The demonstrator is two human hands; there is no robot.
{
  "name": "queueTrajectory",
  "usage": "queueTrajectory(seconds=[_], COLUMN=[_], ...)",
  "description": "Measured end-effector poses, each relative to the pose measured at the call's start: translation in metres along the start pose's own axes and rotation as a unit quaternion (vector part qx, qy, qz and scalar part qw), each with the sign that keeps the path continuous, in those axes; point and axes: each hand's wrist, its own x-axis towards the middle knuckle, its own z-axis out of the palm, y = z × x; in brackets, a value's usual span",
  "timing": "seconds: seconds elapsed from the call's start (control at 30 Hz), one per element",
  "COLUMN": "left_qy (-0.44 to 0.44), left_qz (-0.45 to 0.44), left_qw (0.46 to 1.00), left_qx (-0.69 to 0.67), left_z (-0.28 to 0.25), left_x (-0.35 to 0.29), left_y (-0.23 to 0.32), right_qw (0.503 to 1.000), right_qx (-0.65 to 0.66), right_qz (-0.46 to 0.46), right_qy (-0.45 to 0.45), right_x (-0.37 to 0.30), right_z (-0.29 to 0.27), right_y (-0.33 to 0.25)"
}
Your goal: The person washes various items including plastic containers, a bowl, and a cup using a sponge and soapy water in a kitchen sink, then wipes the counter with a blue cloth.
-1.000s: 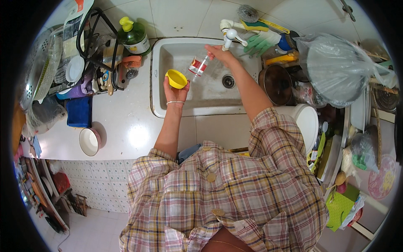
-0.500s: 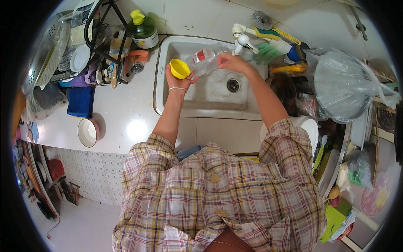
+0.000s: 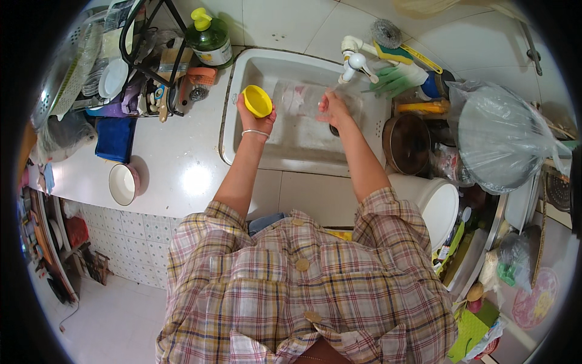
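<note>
My left hand [image 3: 254, 115] holds a small yellow lid [image 3: 257, 101] over the left side of the white sink [image 3: 242, 148]. My right hand [image 3: 332, 109] grips a clear plastic container [image 3: 300, 100], blurred by motion, lying sideways over the sink below the white tap [image 3: 354, 62]. A thin bracelet circles my left wrist.
A green soap bottle [image 3: 208, 36] and a dish rack [image 3: 130, 67] stand left of the sink. A white bowl [image 3: 123, 184] and blue cloth [image 3: 115, 138] lie on the counter. Right of the sink are a dark pot [image 3: 407, 144], a plastic bag [image 3: 500, 136] and a white bucket [image 3: 433, 203].
The clear container has swung from upright to sideways in my right hand and is now blurred. My left hand keeps the yellow lid in about the same place.
</note>
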Motion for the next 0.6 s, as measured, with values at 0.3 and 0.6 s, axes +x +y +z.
queueTrajectory(seconds=[0.3, 0.6], left_qy=[0.010, -0.045], left_qz=[-0.001, -0.145], left_qw=[0.998, 0.982], left_qx=[0.062, 0.114], left_z=[0.031, 0.083], left_x=[0.017, 0.043], left_y=[-0.037, -0.113], right_qw=[0.958, 0.927], right_qx=[0.253, 0.365], right_qz=[0.101, 0.083], right_qy=[-0.085, -0.015], right_x=[-0.007, -0.041], right_z=[-0.059, -0.122], right_y=[0.032, 0.056])
